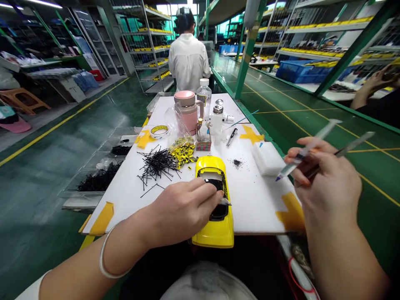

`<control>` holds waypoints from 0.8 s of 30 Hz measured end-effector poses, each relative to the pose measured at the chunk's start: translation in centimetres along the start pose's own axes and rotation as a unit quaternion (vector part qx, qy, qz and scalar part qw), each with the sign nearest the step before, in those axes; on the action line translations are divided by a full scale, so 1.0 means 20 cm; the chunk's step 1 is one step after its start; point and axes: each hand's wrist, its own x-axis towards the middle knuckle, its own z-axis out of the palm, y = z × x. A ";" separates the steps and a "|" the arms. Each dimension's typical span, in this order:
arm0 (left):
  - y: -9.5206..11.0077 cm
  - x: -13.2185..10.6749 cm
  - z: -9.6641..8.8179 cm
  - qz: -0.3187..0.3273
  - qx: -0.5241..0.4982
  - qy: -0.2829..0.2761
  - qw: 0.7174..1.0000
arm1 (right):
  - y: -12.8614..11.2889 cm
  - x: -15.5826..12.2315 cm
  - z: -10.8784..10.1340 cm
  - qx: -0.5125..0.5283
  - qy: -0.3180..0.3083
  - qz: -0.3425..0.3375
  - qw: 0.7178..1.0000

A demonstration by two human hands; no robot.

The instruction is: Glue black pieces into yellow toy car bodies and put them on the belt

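Observation:
A yellow model car body lies at the front edge of the white board, with a black part inside its cabin opening. My left hand is over the car's left side, its fingers pinched together above the cabin. A small greyish pointed piece sticks out at the fingertips; what it is I cannot make out. Raised to the right of the board, my right hand is closed around a clear syringe with a purple tip pointing down left. A slim grey tool, its kind unclear, is held in the same hand.
On the board are black thin pins, yellow-black bits, black specks, a white foam block, a tape roll, a pink mug and bottles. A person sits ahead.

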 end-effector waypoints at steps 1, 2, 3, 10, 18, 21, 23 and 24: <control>-0.01 -0.01 0.00 -0.010 0.003 -0.004 1.000 | -0.01 -0.03 0.00 0.015 -0.017 0.048 0.999; -0.02 -0.02 0.00 -0.014 0.006 -0.014 1.000 | -0.02 -0.06 0.00 0.034 -0.035 0.090 0.995; -0.03 -0.03 0.01 -0.016 0.010 -0.026 0.999 | -0.02 -0.09 0.00 0.056 -0.052 0.123 0.990; -0.04 -0.04 0.05 0.010 0.039 -0.056 0.998 | -0.09 -0.24 -0.04 0.122 -0.206 0.247 0.939; -0.03 -0.05 0.09 0.034 0.005 -0.018 0.999 | -0.13 -0.35 -0.03 0.121 -0.288 0.244 0.918; -0.05 -0.07 0.09 -0.007 -0.047 0.028 0.998 | -0.14 -0.39 -0.03 0.119 -0.292 0.239 0.919; -0.09 -0.09 0.09 -0.052 -0.148 0.068 0.985 | -0.14 -0.43 -0.02 0.118 -0.302 0.220 0.920; -0.10 -0.09 0.10 -0.082 -0.210 0.094 0.970 | -0.14 -0.45 -0.01 0.117 -0.309 0.212 0.920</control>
